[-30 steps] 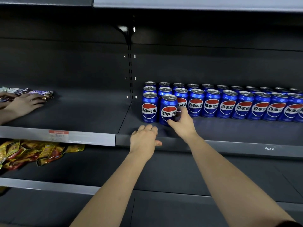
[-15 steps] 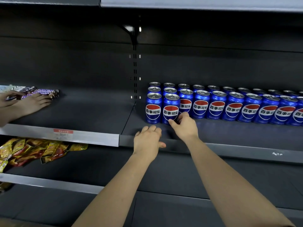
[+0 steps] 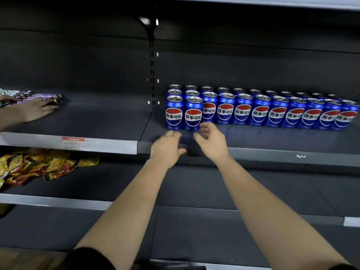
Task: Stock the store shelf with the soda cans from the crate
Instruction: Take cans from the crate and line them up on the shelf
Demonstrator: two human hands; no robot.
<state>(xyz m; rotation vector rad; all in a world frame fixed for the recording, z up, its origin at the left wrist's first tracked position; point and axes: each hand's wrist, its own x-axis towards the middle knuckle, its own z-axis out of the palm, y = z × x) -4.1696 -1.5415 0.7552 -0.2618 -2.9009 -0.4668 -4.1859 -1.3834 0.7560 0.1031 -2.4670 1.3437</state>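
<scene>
Blue soda cans [image 3: 192, 114] line the shelf [image 3: 272, 155]. My left hand [image 3: 167, 147] and right hand [image 3: 212, 142] hover before them, spread and empty. Next, I judge: more cans from the crate.

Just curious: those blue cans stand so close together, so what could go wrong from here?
The right hand hovers close to the front can; a bump might tip it against the packed cans behind. It and the end can beside it stand ahead of the long row, nearer the shelf edge, so either could roll off if knocked.
</scene>
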